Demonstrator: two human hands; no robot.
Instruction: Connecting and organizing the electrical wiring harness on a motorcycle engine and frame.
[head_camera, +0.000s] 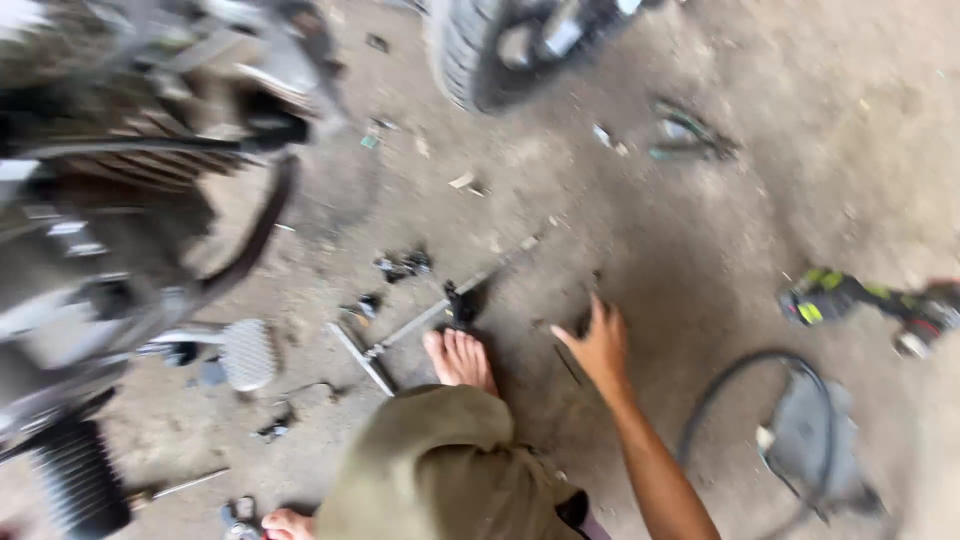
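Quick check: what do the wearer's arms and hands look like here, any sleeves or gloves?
Only one arm shows, probably the right. The right hand is bare: no glove, and no ring or watch that this blurred frame shows. The forearm is bare too, no sleeve in view. The left hand is out of view.

Dusty concrete floor beneath me, scattered debris, motorcycle at my left, tyre ahead, soft daylight

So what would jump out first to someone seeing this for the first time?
Probably the right hand, spread out and reaching down to the dusty concrete floor at centre, beside a bare foot. Next, the motorcycle filling the left side, blurred, and a green and black power tool lying at the right edge.
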